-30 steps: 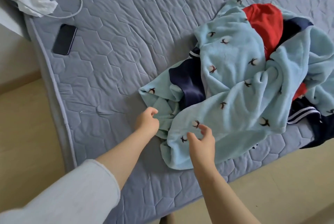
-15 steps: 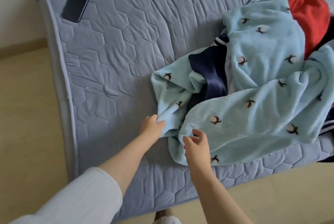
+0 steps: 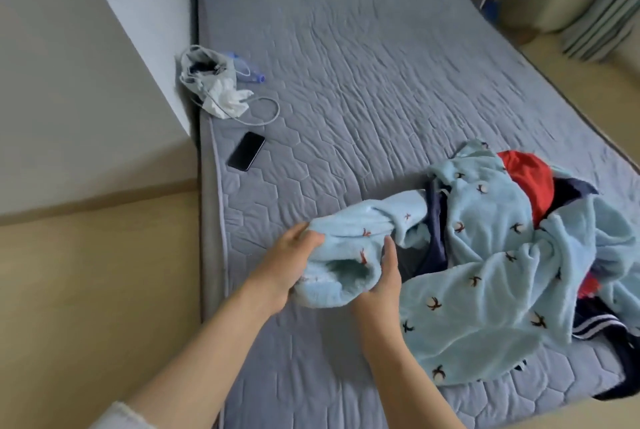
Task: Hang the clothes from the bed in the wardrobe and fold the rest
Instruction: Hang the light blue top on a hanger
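Floor [image 3: 86,290] in pale wood is seen at far left, beside the grey quilted bed [image 3: 346,82]. Near the bed's left edge a white bag [image 3: 211,78] is noted with a looped cable [image 3: 266,113] beside it, and a dark phone [image 3: 246,151] lies face up nearer the viewer, apart from both. Left hand [image 3: 285,264] is curled round one side of a raised, open cuff-like end of the light blue fleece garment [image 3: 485,272]; the fingers [image 3: 304,238] are pressed into the fabric. Right hand [image 3: 379,286] is held against the other side of that same end, gripping it. The rest of the fleece garment is heaped on the bed's near right part, with a navy garment [image 3: 436,220] and a red garment [image 3: 530,179] tangled in it.
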The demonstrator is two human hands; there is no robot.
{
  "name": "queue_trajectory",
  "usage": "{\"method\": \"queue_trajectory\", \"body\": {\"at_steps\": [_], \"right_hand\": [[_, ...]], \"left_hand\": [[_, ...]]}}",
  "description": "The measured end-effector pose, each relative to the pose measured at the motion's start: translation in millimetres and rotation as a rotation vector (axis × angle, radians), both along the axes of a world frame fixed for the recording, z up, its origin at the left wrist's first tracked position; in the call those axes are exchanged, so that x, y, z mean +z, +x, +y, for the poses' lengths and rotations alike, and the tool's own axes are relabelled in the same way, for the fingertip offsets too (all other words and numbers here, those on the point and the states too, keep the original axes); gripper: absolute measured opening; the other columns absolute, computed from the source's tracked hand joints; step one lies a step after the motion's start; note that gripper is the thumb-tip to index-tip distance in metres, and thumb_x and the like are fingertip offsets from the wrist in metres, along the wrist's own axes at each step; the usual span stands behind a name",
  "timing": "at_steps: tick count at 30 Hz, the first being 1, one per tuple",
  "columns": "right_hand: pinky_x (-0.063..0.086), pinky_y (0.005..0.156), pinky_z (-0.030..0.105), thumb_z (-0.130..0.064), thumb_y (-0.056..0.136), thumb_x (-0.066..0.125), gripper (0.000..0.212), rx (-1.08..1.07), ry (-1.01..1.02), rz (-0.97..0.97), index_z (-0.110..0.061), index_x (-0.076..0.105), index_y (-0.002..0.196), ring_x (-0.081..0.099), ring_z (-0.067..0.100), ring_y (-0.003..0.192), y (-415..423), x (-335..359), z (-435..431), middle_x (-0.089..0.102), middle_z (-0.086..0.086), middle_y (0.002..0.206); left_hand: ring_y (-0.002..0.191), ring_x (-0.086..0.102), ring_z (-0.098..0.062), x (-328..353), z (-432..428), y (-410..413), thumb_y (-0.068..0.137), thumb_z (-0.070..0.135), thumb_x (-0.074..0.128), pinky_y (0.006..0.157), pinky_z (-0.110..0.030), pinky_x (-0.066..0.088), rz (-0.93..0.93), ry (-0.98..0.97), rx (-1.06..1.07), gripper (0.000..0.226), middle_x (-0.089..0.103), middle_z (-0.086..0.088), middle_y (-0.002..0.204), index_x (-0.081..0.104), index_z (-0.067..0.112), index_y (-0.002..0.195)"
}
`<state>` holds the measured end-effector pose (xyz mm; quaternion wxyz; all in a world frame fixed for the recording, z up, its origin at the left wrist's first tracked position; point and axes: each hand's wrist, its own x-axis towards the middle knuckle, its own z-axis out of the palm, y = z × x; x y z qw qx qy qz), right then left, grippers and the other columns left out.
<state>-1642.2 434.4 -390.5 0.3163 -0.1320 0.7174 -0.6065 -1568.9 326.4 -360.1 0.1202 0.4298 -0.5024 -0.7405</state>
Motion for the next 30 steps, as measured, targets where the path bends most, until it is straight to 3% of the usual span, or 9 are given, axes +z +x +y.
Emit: {"method": "queue_trajectory", "body": {"at_steps": [4, 7, 10, 13, 16, 19, 22, 26, 30], "right_hand": [[0.035, 0.092, 0.018, -0.009, 0.089, 0.055, 0.048, 0.069, 0.092, 0.074, -0.041, 0.047, 0.124, 0.037, 0.001, 0.118, 18, 32, -4, 0.023, -0.011, 0.143], [0.029, 0.103, 0.024, -0.008, 0.087, 0.058, 0.043, 0.078, 0.137, 0.178, -0.038, 0.051, 0.118, 0.029, 0.012, 0.132, 27, 51, 1, 0.02, -0.002, 0.151], [0.016, 0.098, 0.019, -0.008, 0.089, 0.056, 0.06, 0.015, 0.22, 0.245, -0.032, 0.033, 0.139, 0.016, 0.012, 0.138, 27, 69, 7, 0.007, -0.004, 0.157], [0.022, 0.102, 0.023, -0.005, 0.086, 0.056, 0.066, -0.095, 0.183, 0.247, -0.03, 0.03, 0.141, 0.024, 0.017, 0.137, 24, 90, 12, 0.015, -0.003, 0.155], [0.05, 0.082, 0.029, -0.009, 0.081, 0.055, 0.04, -0.124, 0.06, 0.186, -0.044, 0.053, 0.1, 0.057, 0.014, 0.1, 17, 118, 11, 0.059, 0.0, 0.117], [0.042, 0.047, 0.018, -0.002, 0.081, 0.046, 0.031, -0.229, -0.024, 0.145, -0.031, 0.052, 0.076, 0.051, 0.006, 0.055, 1, 149, 13, 0.059, -0.001, 0.069], [0.033, 0.047, 0.027, 0.007, 0.081, 0.038, 0.036, -0.35, -0.103, 0.127, -0.027, 0.047, 0.074, 0.041, 0.013, 0.051, -18, 177, 17, 0.051, 0.0, 0.064], [0.029, 0.047, 0.026, 0.014, 0.082, 0.031, 0.044, -0.359, -0.161, 0.217, -0.025, 0.047, 0.071, 0.039, 0.017, 0.054, -41, 216, 25, 0.049, 0.007, 0.066], [0.041, 0.042, 0.02, 0.012, 0.086, 0.038, 0.037, -0.305, -0.334, 0.362, -0.022, 0.048, 0.076, 0.051, 0.003, 0.046, -55, 266, 33, 0.056, -0.011, 0.053]], "left_hand": [[0.071, 0.067, -0.018, 46, -3, 37, 0.076, 0.02, 0.056, 0.06, -0.026, 0.053, 0.078, -0.008, -0.093, 0.014, 0.071, -0.006, 0.078, 0.069, 0.02, 0.081], [0.074, 0.067, -0.022, 74, -2, 53, 0.067, 0.025, 0.054, 0.062, -0.029, 0.054, 0.16, 0.042, -0.164, 0.026, 0.07, -0.012, 0.082, 0.069, 0.016, 0.087], [0.073, 0.066, -0.019, 109, 3, 57, 0.068, 0.024, 0.057, 0.062, -0.027, 0.054, 0.287, 0.059, -0.299, 0.021, 0.068, -0.009, 0.08, 0.072, 0.018, 0.081], [0.071, 0.064, -0.017, 143, 6, 53, 0.064, 0.029, 0.06, 0.061, -0.028, 0.053, 0.402, 0.038, -0.417, 0.021, 0.067, -0.007, 0.077, 0.071, 0.02, 0.08], [0.067, 0.064, -0.016, 168, 5, 47, 0.063, 0.027, 0.06, 0.058, -0.027, 0.052, 0.492, 0.069, -0.433, 0.019, 0.066, -0.006, 0.072, 0.071, 0.019, 0.076], [0.066, 0.062, -0.016, 181, 5, 42, 0.058, 0.028, 0.062, 0.058, -0.028, 0.052, 0.509, 0.057, -0.38, 0.019, 0.064, -0.006, 0.073, 0.069, 0.019, 0.073], [0.071, 0.061, -0.017, 186, 5, 28, 0.067, 0.022, 0.057, 0.061, -0.027, 0.05, 0.473, -0.091, -0.324, 0.018, 0.063, -0.008, 0.078, 0.066, 0.015, 0.08], [0.071, 0.05, -0.014, 181, 4, -1, 0.084, 0.016, 0.06, 0.059, -0.019, 0.041, 0.164, -0.479, -0.162, 0.011, 0.055, -0.003, 0.077, 0.059, 0.007, 0.09], [0.101, 0.048, -0.008, 183, 15, -39, 0.073, 0.013, 0.078, 0.086, -0.027, 0.045, 0.115, -0.666, -0.406, 0.058, 0.048, 0.004, 0.116, 0.044, 0.024, 0.119]]}}
